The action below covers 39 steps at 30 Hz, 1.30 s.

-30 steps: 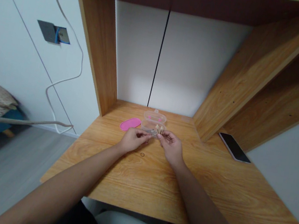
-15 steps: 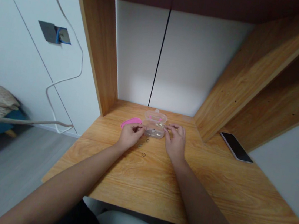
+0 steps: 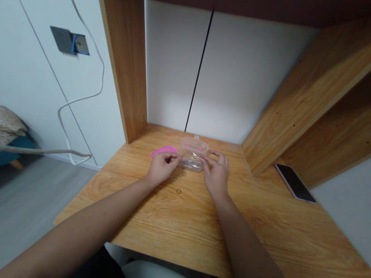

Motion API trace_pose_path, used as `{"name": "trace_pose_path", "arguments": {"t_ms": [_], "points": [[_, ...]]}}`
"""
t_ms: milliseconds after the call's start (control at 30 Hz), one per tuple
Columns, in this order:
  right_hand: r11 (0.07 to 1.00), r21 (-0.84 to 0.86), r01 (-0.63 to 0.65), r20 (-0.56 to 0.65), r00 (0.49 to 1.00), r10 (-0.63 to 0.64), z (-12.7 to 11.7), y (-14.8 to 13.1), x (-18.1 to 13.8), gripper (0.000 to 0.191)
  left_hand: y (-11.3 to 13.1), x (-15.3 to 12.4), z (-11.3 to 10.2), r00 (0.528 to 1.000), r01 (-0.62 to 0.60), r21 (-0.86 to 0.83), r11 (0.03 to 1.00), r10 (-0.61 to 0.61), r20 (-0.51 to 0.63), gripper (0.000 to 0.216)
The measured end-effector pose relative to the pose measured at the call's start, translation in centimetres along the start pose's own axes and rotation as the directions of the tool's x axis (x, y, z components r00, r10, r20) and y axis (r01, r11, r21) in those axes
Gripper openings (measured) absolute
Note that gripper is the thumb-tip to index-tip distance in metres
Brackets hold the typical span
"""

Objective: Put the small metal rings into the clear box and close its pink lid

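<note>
A clear plastic case [image 3: 191, 165] stands on the wooden desk with its lid [image 3: 195, 144] tipped up behind it; small pink spots show near the lid. My left hand [image 3: 162, 167] is closed in a pinch at the case's left side; what is between its fingertips is too small to tell. At the other side my right hand [image 3: 215, 173] has thumb and index finger pinched over the case. A small shiny gold-coloured piece [image 3: 195, 156] shows right by those fingertips. Nearer me lie a small dark ring [image 3: 178, 191] and another ring [image 3: 184, 174].
A pink oval object [image 3: 164, 150] lies left of the case, partly behind my left hand. Toward the right, a phone [image 3: 294, 182] rests on the desk [image 3: 144, 226]. Wooden side panels and a shelf enclose the back. A white cable [image 3: 102, 75] hangs on the left wall.
My right fingertips have moved slightly left and inward over the case, and the shiny piece has shifted with them. My left hand stays pinched in nearly the same place.
</note>
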State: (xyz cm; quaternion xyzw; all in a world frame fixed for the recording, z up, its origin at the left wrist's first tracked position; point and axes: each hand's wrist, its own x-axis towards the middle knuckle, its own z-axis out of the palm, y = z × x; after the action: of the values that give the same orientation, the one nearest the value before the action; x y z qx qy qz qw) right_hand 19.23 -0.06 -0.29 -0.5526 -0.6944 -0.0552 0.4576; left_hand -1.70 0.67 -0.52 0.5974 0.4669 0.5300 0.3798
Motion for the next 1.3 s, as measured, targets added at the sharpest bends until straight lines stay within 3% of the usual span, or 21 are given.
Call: {"name": "trace_pose_path", "arguments": {"t_ms": [233, 433, 533, 667, 800, 933, 1133, 1233, 1300], "points": [[0.999, 0.041, -0.031, 0.001, 1.0, 0.031, -0.3, 0.2, -0.1, 0.028, 0.3, 0.1, -0.1, 0.999, -0.034, 0.017, 0.999, 0.035, -0.022, 0.032], [0.993, 0.096, -0.072, 0.023, 0.997, 0.07, -0.3, 0.1, -0.8, 0.031, 0.1, 0.4, -0.7, 0.968, -0.2, 0.198, 0.96, 0.224, -0.111, 0.027], [0.985, 0.135, -0.111, 0.083, 0.991, 0.1, -0.1, 0.2, -1.2, 0.033, -0.8, 0.6, -0.7, 0.961, -0.251, 0.256, 0.934, 0.272, -0.051, 0.036], [0.956, 0.242, -0.165, 0.186, 0.975, 0.122, 0.0, 0.6, -1.5, 0.027, -2.3, 0.8, -0.4, 0.97, -0.244, 0.261, 0.934, 0.231, 0.081, 0.043], [0.951, 0.255, -0.176, 0.204, 0.971, 0.125, -0.2, 0.8, -1.5, 0.03, -2.9, 0.9, -0.3, 0.967, -0.256, 0.271, 0.928, 0.243, 0.081, 0.04], [0.968, 0.217, -0.127, 0.165, 0.982, 0.092, -0.8, 0.2, -1.4, 0.032, -2.6, 0.9, -0.5, 0.958, -0.287, 0.299, 0.91, 0.275, 0.081, 0.037], [0.968, 0.243, -0.068, -0.089, 0.992, 0.092, -2.4, -1.3, -1.1, 0.026, -1.1, 0.5, -0.6, 0.961, -0.27, 0.355, 0.895, 0.275, 0.037, 0.033], [0.945, 0.318, -0.075, -0.025, 0.996, 0.087, -2.8, -1.7, -1.1, 0.022, 0.2, 0.5, -1.4, 0.967, -0.201, 0.485, 0.851, 0.251, -0.039, 0.026], [0.932, 0.354, -0.083, 0.086, 0.995, 0.056, -2.8, -1.9, -1.4, 0.02, 1.1, 0.4, -2.2, 0.966, -0.204, 0.606, 0.769, 0.259, -0.003, 0.022]]}}
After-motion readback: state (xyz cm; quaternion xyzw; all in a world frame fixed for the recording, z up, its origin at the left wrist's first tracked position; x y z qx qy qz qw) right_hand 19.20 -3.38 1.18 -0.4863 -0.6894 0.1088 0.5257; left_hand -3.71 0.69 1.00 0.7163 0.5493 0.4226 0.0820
